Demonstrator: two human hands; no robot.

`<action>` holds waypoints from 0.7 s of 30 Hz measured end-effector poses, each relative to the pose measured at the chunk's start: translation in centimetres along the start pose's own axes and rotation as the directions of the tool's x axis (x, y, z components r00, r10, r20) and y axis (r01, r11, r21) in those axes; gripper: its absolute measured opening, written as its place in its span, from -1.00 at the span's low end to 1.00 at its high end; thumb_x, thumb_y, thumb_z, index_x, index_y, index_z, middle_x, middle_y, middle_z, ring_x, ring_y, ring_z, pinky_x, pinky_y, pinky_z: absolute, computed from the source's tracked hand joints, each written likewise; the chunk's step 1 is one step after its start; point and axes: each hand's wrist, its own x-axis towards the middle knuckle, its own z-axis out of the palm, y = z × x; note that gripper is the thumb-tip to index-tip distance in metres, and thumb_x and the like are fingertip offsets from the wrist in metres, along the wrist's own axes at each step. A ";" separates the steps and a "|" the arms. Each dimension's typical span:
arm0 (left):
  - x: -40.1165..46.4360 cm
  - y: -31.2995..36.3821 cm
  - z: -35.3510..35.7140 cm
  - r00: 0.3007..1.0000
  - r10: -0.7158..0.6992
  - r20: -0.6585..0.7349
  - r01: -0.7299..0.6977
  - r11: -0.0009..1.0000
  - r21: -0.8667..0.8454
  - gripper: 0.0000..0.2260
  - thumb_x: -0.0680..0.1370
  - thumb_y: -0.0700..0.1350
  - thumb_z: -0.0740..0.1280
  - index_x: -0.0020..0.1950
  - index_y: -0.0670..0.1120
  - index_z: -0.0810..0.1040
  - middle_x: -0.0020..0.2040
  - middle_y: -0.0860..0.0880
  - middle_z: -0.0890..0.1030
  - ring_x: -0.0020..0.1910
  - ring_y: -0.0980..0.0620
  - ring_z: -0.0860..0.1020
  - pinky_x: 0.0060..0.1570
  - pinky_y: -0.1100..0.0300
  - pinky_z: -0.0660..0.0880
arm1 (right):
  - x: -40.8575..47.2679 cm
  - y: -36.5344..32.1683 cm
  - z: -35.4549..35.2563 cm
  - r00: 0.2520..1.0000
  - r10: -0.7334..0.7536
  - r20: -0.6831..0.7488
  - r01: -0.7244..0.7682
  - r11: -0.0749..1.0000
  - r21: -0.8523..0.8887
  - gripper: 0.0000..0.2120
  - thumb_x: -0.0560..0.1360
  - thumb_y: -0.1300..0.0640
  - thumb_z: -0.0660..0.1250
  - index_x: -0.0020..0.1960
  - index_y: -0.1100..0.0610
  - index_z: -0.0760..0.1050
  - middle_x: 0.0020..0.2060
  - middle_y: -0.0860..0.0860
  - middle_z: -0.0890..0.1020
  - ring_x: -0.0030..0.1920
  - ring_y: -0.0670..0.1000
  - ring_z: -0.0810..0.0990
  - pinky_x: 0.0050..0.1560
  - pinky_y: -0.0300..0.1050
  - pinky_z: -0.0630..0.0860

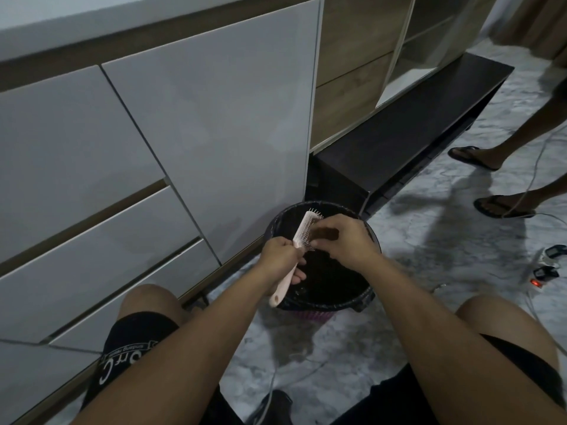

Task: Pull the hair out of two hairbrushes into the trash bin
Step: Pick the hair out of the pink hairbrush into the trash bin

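A pale pink hairbrush [302,228] with thin metal bristles is held tilted over the round trash bin [365,297], which is lined with a black bag. My left hand [280,256] grips the brush by its handle, whose end sticks out below the hand. My right hand [343,240] rests on the bristle side of the brush head with its fingers curled and pinched at the bristles. I cannot make out the hair itself against the dark bin. A second hairbrush is not visible.
White cabinet doors and drawers [153,164] stand close on the left, a low dark bench [408,139] behind the bin. Another person's feet in sandals [503,207] are at the right. A power strip [543,271] and cables lie on the marble floor. My knees flank the bin.
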 end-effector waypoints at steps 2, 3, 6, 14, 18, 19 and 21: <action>0.0 0.0 -0.3 1.000 -0.012 0.006 0.012 1.000 -0.009 -0.92 0.59 -0.22 0.26 0.04 -0.21 0.45 -0.15 -0.19 0.58 -0.50 -0.01 0.52 -0.59 0.22 0.42 | 0.2 0.1 -0.1 0.997 0.018 -0.072 -0.024 0.996 -0.085 -0.84 0.46 0.21 0.45 0.01 0.02 0.69 -0.04 -0.05 0.67 -0.23 -0.10 0.56 -0.02 -0.10 0.58; 0.0 0.0 -0.5 1.000 -0.019 0.008 0.019 1.000 -0.011 -0.91 0.58 -0.22 0.26 0.06 -0.21 0.44 -0.14 -0.20 0.59 -0.49 -0.02 0.53 -0.59 0.22 0.42 | 0.3 0.2 -0.1 0.992 0.040 -0.123 -0.050 0.996 -0.079 -0.84 0.47 0.24 0.42 -0.04 0.02 0.70 -0.10 -0.05 0.69 -0.20 -0.07 0.59 0.01 -0.08 0.59; 0.1 -0.1 -1.0 0.999 -0.033 0.009 0.034 0.999 -0.021 -0.93 0.58 -0.22 0.25 0.05 -0.18 0.42 -0.11 -0.21 0.59 -0.46 -0.03 0.54 -0.57 0.20 0.43 | 0.7 0.5 -0.4 0.969 0.103 -0.223 -0.120 0.991 -0.066 -0.83 0.48 0.22 0.39 -0.08 -0.02 0.68 -0.12 -0.04 0.71 -0.04 0.00 0.65 0.08 -0.08 0.56; 0.0 0.2 -0.9 0.997 -0.044 0.059 0.046 0.998 -0.032 -0.89 0.56 -0.16 0.33 -0.05 -0.18 0.45 -0.20 -0.20 0.57 -0.47 -0.06 0.55 -0.57 0.18 0.44 | 0.0 -0.2 0.6 0.991 -0.126 0.044 0.129 0.989 -0.072 -0.68 0.37 0.11 0.55 0.12 0.02 0.67 0.08 -0.01 0.59 0.08 -0.04 0.54 0.15 -0.17 0.45; 0.0 0.0 -1.0 0.998 -0.049 0.040 0.051 0.998 -0.040 -0.94 0.57 -0.20 0.29 -0.07 -0.18 0.45 -0.21 -0.20 0.58 -0.49 -0.05 0.54 -0.58 0.19 0.43 | 0.0 -0.6 0.1 0.991 -0.087 -0.101 0.077 0.992 -0.096 -0.89 0.46 0.18 0.46 -0.02 0.08 0.71 -0.06 -0.03 0.66 -0.08 -0.09 0.55 -0.01 -0.19 0.47; 0.1 -0.1 -1.2 0.998 -0.051 0.030 0.052 0.998 -0.042 -0.94 0.58 -0.20 0.27 -0.07 -0.18 0.45 -0.20 -0.21 0.58 -0.49 -0.05 0.54 -0.58 0.19 0.42 | 0.1 -0.6 0.0 0.989 -0.048 -0.142 0.034 0.995 -0.098 -0.89 0.48 0.19 0.43 -0.01 0.08 0.70 -0.07 -0.03 0.66 -0.08 -0.09 0.54 -0.03 -0.20 0.43; 0.2 -0.3 -1.4 0.998 -0.052 0.018 0.053 0.998 -0.042 -0.95 0.58 -0.21 0.26 -0.04 -0.18 0.44 -0.18 -0.21 0.59 -0.49 -0.04 0.54 -0.58 0.19 0.42 | 0.5 -0.1 -0.2 0.974 0.050 -0.222 -0.065 0.996 -0.058 -0.89 0.51 0.21 0.39 -0.02 0.08 0.67 -0.06 0.00 0.68 -0.04 -0.04 0.58 0.00 -0.16 0.47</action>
